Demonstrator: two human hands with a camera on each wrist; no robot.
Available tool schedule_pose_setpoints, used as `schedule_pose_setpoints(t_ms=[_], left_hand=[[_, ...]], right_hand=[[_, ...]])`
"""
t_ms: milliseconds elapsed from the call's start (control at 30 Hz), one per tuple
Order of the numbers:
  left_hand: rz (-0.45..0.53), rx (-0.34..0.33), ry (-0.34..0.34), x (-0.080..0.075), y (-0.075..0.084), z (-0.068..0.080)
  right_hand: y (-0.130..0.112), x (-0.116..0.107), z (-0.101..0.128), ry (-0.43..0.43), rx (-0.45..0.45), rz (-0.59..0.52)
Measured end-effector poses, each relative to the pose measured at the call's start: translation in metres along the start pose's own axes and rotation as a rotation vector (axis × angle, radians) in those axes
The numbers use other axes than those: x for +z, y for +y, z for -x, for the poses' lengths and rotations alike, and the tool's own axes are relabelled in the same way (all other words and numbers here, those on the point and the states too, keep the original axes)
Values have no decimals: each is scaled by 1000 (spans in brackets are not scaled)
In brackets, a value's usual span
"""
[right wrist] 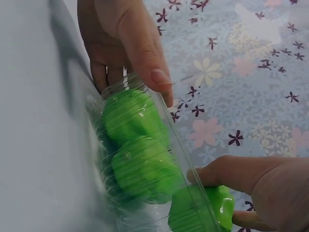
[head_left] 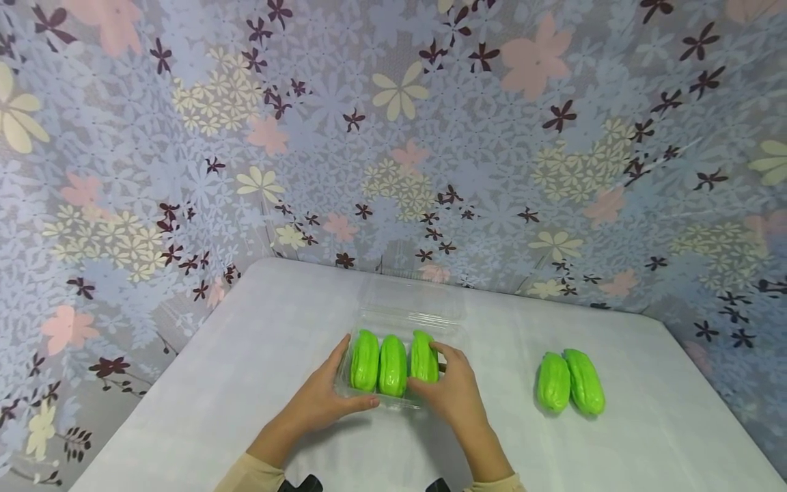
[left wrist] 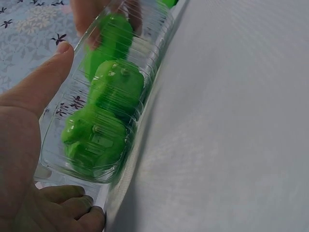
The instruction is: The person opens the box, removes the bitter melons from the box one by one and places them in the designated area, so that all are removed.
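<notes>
Head view: our right hand (head_left: 451, 389) pinches one green gourd (head_left: 423, 352); our spread left hand (head_left: 320, 400) apparently touches the box (head_left: 453, 336); two gourds (head_left: 554, 384) lie outside.

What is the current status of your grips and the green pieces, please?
Left grip at clear container. Right grip pinching one green piece; two others inside, two more on table. Nothing visibly in the way.

Box (head_left: 402, 403) left of two gourds (head_left: 583, 383), lid (head_left: 412, 298) apparently behind.
</notes>
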State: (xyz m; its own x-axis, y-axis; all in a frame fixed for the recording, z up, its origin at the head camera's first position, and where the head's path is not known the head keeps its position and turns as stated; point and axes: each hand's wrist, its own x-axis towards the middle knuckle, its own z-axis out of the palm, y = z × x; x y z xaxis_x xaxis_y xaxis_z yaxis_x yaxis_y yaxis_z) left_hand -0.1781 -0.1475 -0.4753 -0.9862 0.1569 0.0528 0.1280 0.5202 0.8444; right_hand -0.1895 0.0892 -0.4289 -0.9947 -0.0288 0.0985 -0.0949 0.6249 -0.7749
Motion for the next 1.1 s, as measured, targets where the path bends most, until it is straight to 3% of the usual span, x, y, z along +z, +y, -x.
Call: schedule_pose_setpoints(t_ms=[167, 667, 1100], left_hand=[[-2, -12, -3, 0, 1, 0], [-25, -36, -5, 2, 1, 1], [-24, -18, -2, 1, 4, 1]], right_hand=[[1, -5, 0, 25, -30, -55], [-2, -22, 1, 90, -5, -138], [4, -56, -3, 120, 58, -175]])
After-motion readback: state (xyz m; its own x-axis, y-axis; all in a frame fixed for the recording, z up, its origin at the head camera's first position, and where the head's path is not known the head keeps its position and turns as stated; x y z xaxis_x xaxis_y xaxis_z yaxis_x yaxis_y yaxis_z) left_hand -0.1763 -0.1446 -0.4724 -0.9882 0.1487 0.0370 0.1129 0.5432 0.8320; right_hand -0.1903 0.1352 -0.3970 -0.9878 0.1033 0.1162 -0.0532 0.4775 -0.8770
